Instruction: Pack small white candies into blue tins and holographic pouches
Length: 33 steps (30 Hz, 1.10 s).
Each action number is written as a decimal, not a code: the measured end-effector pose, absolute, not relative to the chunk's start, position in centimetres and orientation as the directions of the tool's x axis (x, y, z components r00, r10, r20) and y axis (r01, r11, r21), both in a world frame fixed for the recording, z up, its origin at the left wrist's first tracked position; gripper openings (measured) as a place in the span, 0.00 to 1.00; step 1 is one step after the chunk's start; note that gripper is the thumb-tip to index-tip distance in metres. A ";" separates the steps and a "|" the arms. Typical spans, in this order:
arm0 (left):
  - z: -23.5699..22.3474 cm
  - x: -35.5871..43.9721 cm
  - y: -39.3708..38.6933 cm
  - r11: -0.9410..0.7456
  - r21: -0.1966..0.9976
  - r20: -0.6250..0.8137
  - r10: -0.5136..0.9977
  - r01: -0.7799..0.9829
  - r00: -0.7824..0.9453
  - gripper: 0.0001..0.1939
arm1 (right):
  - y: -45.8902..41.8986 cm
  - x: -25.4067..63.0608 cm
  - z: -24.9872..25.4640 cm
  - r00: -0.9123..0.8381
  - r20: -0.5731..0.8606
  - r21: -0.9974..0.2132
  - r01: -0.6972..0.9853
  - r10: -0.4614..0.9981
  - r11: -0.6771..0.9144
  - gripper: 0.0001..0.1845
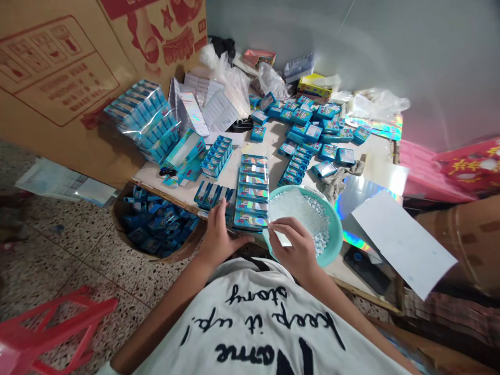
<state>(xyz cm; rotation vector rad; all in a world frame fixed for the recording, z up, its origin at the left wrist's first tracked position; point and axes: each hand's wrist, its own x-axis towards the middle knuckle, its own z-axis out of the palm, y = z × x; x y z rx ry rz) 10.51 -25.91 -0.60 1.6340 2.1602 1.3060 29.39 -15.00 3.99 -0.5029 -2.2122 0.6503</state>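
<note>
Pack (252, 190): long oblong of blue units in single file, glossy printed faces with silvery glints; at the table's near edge, between the hands.
Left hand (221, 234): at the pack's near left corner, thumb stretched toward its near end, fingers up its left side; firmness of hold cannot be told.
Right hand (295, 242): fingers bent, tips at the pack's near right corner; whether they pinch cannot be told.
Short row (213, 195): small blue units, just beyond the left hand.
Basin (336, 234): round, mint-green, smooth; just beside the pack, with small pale pieces and a translucent sheet inside.
Upright row (217, 156): blue units side by side, left of the pack.
Loose boxes (312, 127): small blue oblongs, heaped beyond the basin.
Rag (334, 185): grey, crumpled cloth.
Wrapped stack (142, 120): blue units under clear, shiny film.
Iridescent sheet (353, 195): rainbow sheen, partly under white paper (402, 242).
Phone (366, 270): dark, flat, round-cornered.
Table (151, 176): pale top, worn edge.
Bin (183, 255): brown cardboard, filled with blue pieces.
Stool (58, 323): red plastic.
Floor (117, 281): speckled tile.
</note>
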 end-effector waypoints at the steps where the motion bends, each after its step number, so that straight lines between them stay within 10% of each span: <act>1: -0.9 10.1 -25.8 0.025 0.695 0.332 0.876 0.718 -0.351 0.55 | -14.9 29.7 3.4 -0.655 0.513 -0.616 0.170 0.555 0.769 0.17; 7: -1.7 8.8 -25.4 -0.006 0.736 0.230 0.943 0.677 -0.242 0.34 | -13.5 29.1 -1.0 -0.674 0.241 -0.798 0.272 0.698 0.538 0.65; 18: -1.2 7.8 -25.3 -0.094 0.418 0.478 0.868 0.904 -0.131 0.23 | -13.7 27.5 -2.8 -0.687 0.265 -0.699 0.347 0.677 0.626 0.32; 27: -2.5 8.4 -25.4 0.055 0.703 0.279 0.896 0.709 -0.346 0.40 | -12.8 28.4 -2.6 -0.757 0.320 -0.583 0.316 0.569 0.748 0.33; 33: -2.9 8.8 -25.5 0.012 0.701 0.279 0.915 0.713 -0.290 0.26 | -12.6 28.5 -2.5 -0.803 0.315 -0.524 0.297 0.506 0.798 0.25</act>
